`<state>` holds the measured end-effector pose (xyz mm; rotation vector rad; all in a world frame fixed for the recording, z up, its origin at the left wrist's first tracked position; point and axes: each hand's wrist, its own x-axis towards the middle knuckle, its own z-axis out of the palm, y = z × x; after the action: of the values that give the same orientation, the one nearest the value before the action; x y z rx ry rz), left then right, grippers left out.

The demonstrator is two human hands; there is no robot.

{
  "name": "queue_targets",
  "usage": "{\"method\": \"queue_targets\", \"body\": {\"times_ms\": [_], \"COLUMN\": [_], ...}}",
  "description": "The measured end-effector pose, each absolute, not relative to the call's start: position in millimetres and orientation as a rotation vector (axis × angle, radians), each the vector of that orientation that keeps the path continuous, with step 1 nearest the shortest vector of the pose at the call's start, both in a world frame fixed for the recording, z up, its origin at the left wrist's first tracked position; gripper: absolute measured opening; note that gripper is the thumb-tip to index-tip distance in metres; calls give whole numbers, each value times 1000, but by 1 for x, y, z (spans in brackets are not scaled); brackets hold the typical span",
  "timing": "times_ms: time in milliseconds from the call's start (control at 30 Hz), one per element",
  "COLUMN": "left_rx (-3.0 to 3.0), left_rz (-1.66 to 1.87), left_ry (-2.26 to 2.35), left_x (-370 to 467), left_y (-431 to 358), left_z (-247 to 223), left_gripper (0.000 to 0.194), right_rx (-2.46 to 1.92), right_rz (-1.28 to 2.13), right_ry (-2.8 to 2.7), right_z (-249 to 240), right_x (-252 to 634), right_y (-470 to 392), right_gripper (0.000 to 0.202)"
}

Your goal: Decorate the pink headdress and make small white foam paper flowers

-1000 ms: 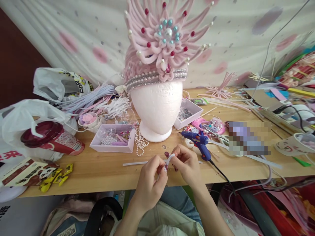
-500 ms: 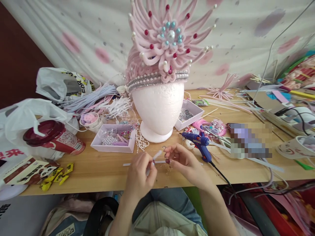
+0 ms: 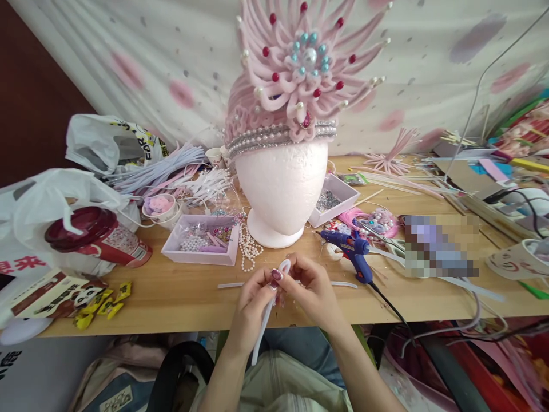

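**Slender, pale white, bendable strip [image 3: 263,326] looped between two bare hands**

In the head view, the strip is held above the near edge of the light-brown wooden table [image 3: 180,309]. Its upper end curls into a small, narrow loop at the fingertips, pointing away from the person. From there its long axis runs down and slightly leftward toward the lap, the lower end hanging free past the left wrist.

The person's left hand [image 3: 249,302] is nearly closed, pinching the strip below the loop. The person's right hand [image 3: 316,290] is curled too, its thumb and fingers gripping the strip at the loop; the thumbs nearly meet there. Behind the hands, a second straight, pale white strip [image 3: 345,284] lies crosswise on the table. Farther back stand a white foam mannequin head [image 3: 283,189] and, to its right, a blue hot-glue gun [image 3: 349,246] lying on its side.

Half a second earlier, the hands were apart, the right fingers were parted, and the strip's end stuck up from the left hand. Now both hands have met around it, and the loop shows.
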<state>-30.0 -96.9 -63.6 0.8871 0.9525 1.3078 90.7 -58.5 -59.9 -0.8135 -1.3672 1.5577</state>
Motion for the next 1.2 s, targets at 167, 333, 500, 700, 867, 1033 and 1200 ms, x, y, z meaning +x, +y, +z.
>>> {"method": "queue_targets", "body": {"times_ms": [167,333,500,700,867,1033,1200], "left_rx": [1406,2108,2124,1904,1309,875,780], "left_rz": [1418,1566,1524,1512,1403,1426,1476], "left_ry": [1207,1422,1445,1377,1241,1184,1199], "left_x": [-28,-29,-29,-26,-20,-18,-20], "left_y": [-100,-100,-99,-102,-102,-96,-90], "left_z": [-70,-77,-78,-74,-73,-75,-69], "left_gripper": [16,16,16,13,22,27,26], "right_rx": [-901,-1009,-1038,-1032,-991,-1030,-1002], "right_rz": [1514,1627,1669,1771,1752,1443,1425], "right_ry": [-1180,-1070,-959,-766,-849,-1102,-1463], "right_z": [-53,-56,-60,-49,-48,-50,-52], "right_x": [87,89,88,85,92,110,115], "right_y": [-57,-52,-48,-47,-41,-43,-64], "right_gripper": [37,43,43,49,49,38,30]}}
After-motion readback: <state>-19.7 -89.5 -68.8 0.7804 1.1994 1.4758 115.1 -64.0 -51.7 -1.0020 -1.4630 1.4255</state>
